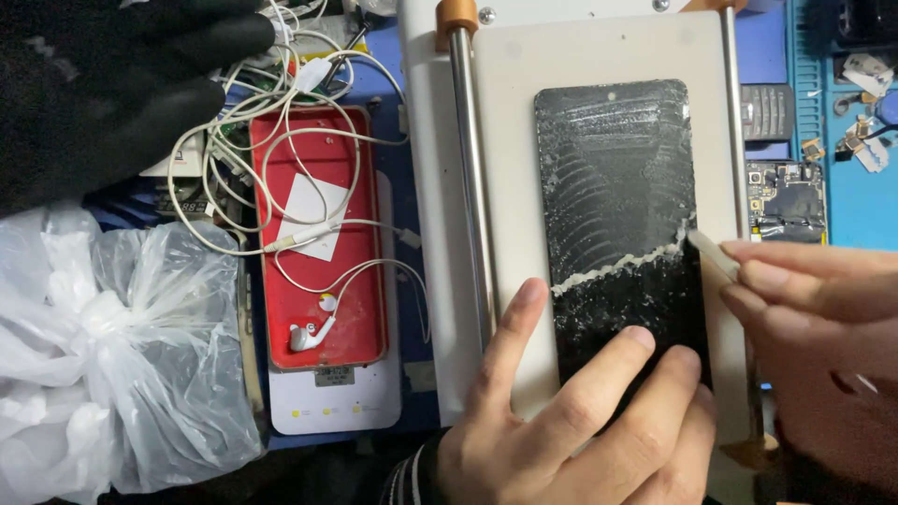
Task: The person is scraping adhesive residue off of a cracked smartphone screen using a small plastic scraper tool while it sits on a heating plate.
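A black phone screen panel (613,178) smeared with white glue residue lies on a flat white machine plate (510,140). A ridge of scraped glue runs across the panel's lower half. My left hand (571,411) presses down on the panel's lower end, fingers spread over panel and plate. My right hand (814,309) comes in from the right and pinches a thin white scraper (711,251), whose tip touches the panel's right edge at the glue ridge.
A red phone back cover (318,234) with tangled white earphone cables (309,140) lies left of the machine. A crumpled clear plastic bag (112,346) fills the lower left. A dark gloved shape (103,84) is at top left. A circuit board (786,201) and small parts sit on a blue mat (861,187) at right.
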